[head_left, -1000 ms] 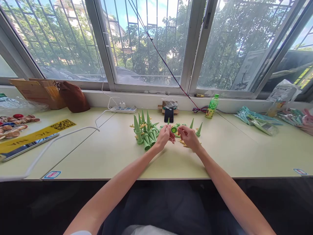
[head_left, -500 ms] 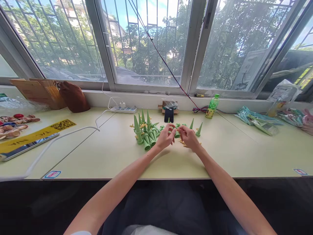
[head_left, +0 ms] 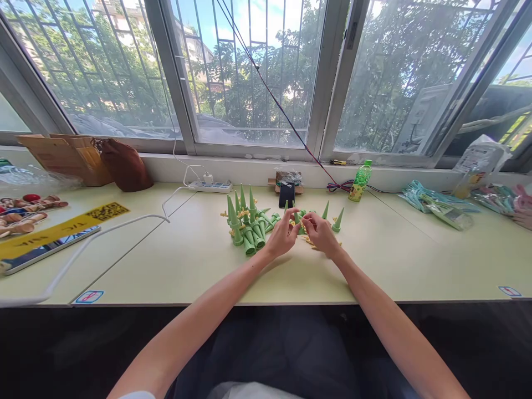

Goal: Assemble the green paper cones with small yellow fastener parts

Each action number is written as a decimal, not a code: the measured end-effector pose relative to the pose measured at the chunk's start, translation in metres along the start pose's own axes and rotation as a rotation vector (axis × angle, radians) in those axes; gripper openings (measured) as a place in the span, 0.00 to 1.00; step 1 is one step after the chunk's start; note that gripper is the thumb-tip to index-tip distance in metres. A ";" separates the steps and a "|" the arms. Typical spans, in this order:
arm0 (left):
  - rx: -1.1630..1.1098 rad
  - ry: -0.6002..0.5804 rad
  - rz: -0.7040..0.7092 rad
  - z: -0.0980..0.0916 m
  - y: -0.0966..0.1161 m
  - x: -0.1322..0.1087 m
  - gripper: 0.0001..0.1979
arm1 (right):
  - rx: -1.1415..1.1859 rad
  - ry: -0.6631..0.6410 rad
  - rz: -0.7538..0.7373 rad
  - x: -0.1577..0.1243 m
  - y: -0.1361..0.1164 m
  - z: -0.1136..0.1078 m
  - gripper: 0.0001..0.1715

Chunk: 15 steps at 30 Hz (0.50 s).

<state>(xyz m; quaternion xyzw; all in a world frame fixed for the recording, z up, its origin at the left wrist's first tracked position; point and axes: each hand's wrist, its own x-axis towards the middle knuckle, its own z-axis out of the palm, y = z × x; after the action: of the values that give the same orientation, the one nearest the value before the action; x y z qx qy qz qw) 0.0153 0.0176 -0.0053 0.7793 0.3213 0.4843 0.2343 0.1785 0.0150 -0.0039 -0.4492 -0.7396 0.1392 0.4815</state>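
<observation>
My left hand (head_left: 282,235) and my right hand (head_left: 321,234) meet over the pale green table (head_left: 199,260), fingers pinched together around a small green cone piece (head_left: 297,219). Left of my left hand stands a cluster of green cones (head_left: 247,221), several upright and some lying down, with small yellow bits among them. Two more upright green cones (head_left: 337,219) stand just beyond my right hand. Small yellow parts (head_left: 310,242) lie on the table under my right hand.
A black phone (head_left: 286,194) and a power strip (head_left: 210,186) lie near the window sill, a green bottle (head_left: 360,180) to the right. A white cable (head_left: 124,221) crosses the left side, past a yellow strip (head_left: 62,228). Teal bags (head_left: 436,202) lie far right.
My left hand's fingers have shifted right and closed in on the green piece, meeting my right fingertips. Both arms otherwise stay in place.
</observation>
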 end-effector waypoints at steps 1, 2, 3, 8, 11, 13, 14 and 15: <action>0.003 0.007 0.003 0.000 0.000 0.000 0.19 | 0.001 0.008 -0.002 0.000 -0.001 0.000 0.15; 0.008 0.017 0.004 0.000 0.001 -0.001 0.20 | 0.006 0.016 -0.006 0.000 -0.001 0.000 0.16; 0.015 0.031 0.001 0.000 0.001 -0.001 0.22 | 0.014 0.024 -0.009 0.000 -0.002 0.000 0.16; 0.034 0.109 -0.071 0.000 0.003 0.001 0.20 | 0.072 0.060 0.012 0.000 -0.004 -0.001 0.16; -0.005 0.114 -0.155 0.001 0.002 0.004 0.18 | 0.086 0.085 0.024 0.000 -0.004 -0.001 0.16; -0.050 0.080 -0.219 0.001 0.003 0.005 0.19 | 0.078 0.097 0.025 0.000 -0.004 -0.002 0.16; -0.077 0.047 -0.247 0.001 0.004 0.005 0.20 | 0.073 0.100 0.021 0.000 -0.004 -0.002 0.15; -0.105 0.009 -0.272 0.001 0.005 0.005 0.20 | 0.073 0.101 0.016 0.000 -0.004 -0.002 0.15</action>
<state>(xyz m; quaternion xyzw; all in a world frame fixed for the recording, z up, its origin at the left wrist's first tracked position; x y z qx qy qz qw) 0.0193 0.0176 0.0002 0.7130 0.3993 0.4678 0.3368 0.1783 0.0119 -0.0005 -0.4438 -0.7052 0.1470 0.5331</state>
